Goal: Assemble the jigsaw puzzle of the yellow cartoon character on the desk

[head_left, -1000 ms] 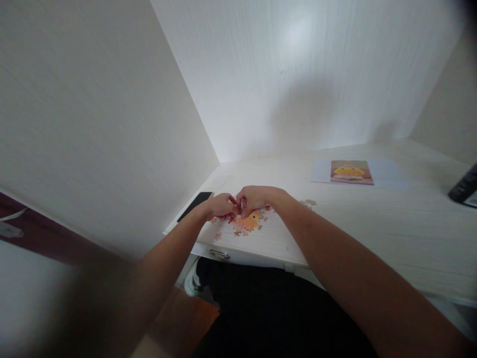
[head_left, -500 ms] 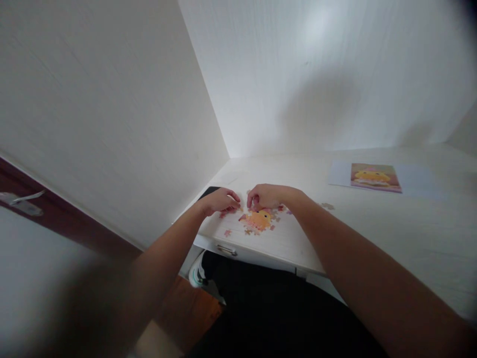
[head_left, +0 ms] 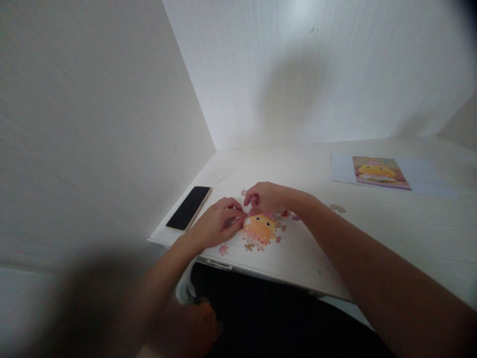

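Observation:
A partly joined jigsaw (head_left: 261,228), showing a yellow face with two dark eyes, lies on the white table near its front edge. My left hand (head_left: 225,221) is at its left edge, thumb and fingers closed together at the rim; whatever is between the fingertips is too small to make out. Over the top edge of the jigsaw, my right hand (head_left: 264,198) is curled with bent fingers, and what it grips, if anything, is hidden. A loose pink piece (head_left: 223,249) rests at the lower left, and more pieces lie around the jigsaw's right side.
A black phone (head_left: 189,208) lies left of my left hand. The reference picture (head_left: 382,173) is on white paper at the back right. Tan pieces (head_left: 337,208) lie beyond my right forearm. Walls rise behind and to the left.
My left hand has moved right and closer, from beside the jigsaw to its left edge, and its fingers have come together. The view has shifted, showing the whole phone.

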`<state>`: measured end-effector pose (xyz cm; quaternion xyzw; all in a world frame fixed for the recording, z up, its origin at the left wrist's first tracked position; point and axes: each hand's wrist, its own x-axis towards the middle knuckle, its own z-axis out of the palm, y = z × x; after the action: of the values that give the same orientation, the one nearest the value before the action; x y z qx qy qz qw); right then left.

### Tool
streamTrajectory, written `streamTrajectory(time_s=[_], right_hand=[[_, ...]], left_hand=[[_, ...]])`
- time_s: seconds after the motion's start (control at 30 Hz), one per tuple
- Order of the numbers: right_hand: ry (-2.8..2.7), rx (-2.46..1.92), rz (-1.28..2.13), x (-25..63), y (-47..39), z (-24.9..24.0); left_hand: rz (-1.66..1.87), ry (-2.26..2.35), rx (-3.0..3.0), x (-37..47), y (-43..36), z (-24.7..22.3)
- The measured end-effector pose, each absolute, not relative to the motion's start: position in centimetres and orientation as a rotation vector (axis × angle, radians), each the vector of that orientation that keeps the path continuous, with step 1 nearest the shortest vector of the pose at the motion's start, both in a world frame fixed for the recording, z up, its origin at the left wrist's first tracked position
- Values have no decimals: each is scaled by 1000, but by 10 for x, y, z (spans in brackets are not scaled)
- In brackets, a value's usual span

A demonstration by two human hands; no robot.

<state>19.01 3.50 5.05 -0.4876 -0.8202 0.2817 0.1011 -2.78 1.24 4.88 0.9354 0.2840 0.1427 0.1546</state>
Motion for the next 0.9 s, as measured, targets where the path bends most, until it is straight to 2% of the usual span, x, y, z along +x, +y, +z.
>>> streamTrajectory(time_s=[0.17, 0.37, 0.6, 0.73, 0.9], right_hand=[[-2323, -1408, 922, 191, 36, 47], [-2271, -1581, 598, 190, 24, 63], [-1994, -1867, 470, 195, -67, 72], [-1933, -1931, 409, 189, -106, 57], [-1888, -1936, 358, 181, -109, 46]], left_hand=[[543, 624, 2783, -36, 16, 38], [564, 552, 2785, -36, 20, 33], [676, 570, 2771, -38, 19, 31], [573, 366, 2857, -27, 10, 35], [392, 369, 2859, -11, 4, 36]])
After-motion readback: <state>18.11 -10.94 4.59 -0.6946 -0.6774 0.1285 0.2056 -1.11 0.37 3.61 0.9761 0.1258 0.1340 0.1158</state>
